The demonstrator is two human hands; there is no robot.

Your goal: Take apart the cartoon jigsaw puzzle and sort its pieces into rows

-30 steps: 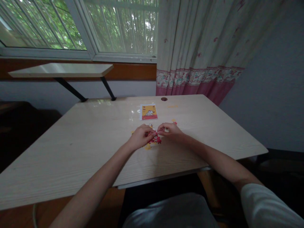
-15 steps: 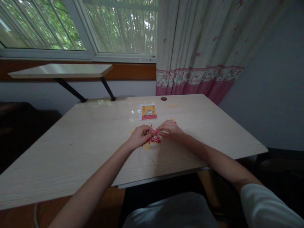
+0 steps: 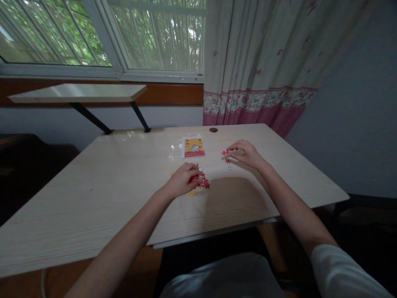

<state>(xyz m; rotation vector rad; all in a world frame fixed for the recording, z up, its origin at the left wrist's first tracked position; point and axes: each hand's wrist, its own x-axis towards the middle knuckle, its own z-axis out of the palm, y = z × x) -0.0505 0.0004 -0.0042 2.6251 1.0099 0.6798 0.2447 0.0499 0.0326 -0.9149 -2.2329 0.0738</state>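
Right grip [image 3: 246,153] pinching pink piece [image 3: 224,152], left grip [image 3: 183,179] at red pieces [image 3: 205,182], closure unclear, tabletop [image 3: 235,198] room between

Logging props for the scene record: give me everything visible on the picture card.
The picture card is rectangular, apparently printed paper or thin card, with a pale strip along its left edge. The print is orange-yellow above and red below, with a white, dark-spotted cartoon animal right of centre and small dark marks in the upper corners, too small to read. It lies face up on the desk, beyond the left hand; neither hand touches it.
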